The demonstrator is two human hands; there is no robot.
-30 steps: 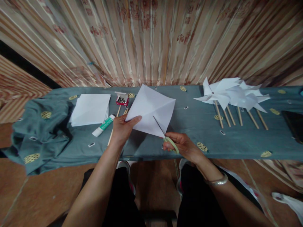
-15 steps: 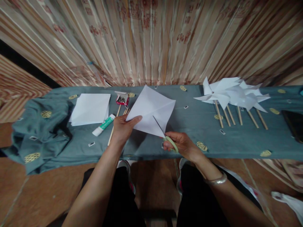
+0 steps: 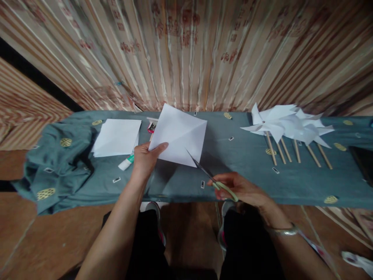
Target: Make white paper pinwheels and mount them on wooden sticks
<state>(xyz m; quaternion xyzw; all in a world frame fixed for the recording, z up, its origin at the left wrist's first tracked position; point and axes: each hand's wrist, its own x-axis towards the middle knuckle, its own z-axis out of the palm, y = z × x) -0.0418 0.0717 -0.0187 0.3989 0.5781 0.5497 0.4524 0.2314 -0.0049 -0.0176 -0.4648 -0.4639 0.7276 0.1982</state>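
Note:
Between the thumb and fingers of my left hand is a square white sheet of paper, gripped at its left corner with one corner pointing away from me. Faint crease lines cross the sheet. My right hand is closed around the light green handles of a pair of scissors. The scissors' dark blades reach up and left over the lower part of the sheet, tips near its middle. Whether the blades touch the paper, I cannot tell.
A stack of white paper squares lies left, beside a glue stick. Behind the sheet, a small red box is partly hidden. Several white paper pinwheels on wooden sticks lie right, near a dark phone-like object.
My right hand has drawn the scissors down and to the right, away from the sheet's near corner. The sheet has shifted slightly left in my left hand and covers more of the red box.

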